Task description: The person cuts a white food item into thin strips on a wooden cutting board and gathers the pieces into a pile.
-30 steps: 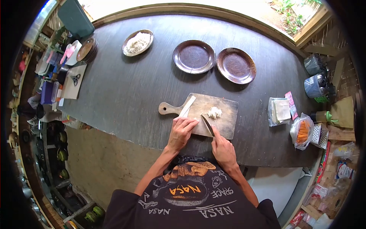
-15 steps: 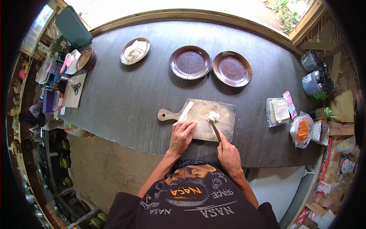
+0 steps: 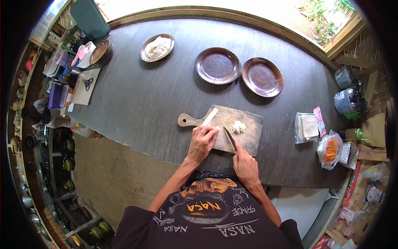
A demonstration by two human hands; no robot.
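On the dark table lies a wooden cutting board (image 3: 248, 139) with its handle to the left. My right hand (image 3: 246, 166) is closed around the handle of a knife (image 3: 229, 138), its blade pointing up and left over the board. Just right of the blade tip sits a small heap of shredded pale food (image 3: 237, 127). My left hand (image 3: 202, 143) rests on the board's left part with fingers bent together, a small pale piece showing at its fingertips. A pale strip (image 3: 210, 116) extends above that hand.
Beyond the board are two brown plates (image 3: 217, 65) (image 3: 262, 77) and a bowl of white shreds (image 3: 158, 47). Stacked plates (image 3: 100, 53) and scissors (image 3: 87, 84) are at left. A bag of carrots (image 3: 331, 150) and wrapped sheets (image 3: 307, 127) lie at right.
The knife has moved left, away from the shredded heap, toward my left hand. A small pale piece now shows at my left fingertips. The whole view has shifted slightly.
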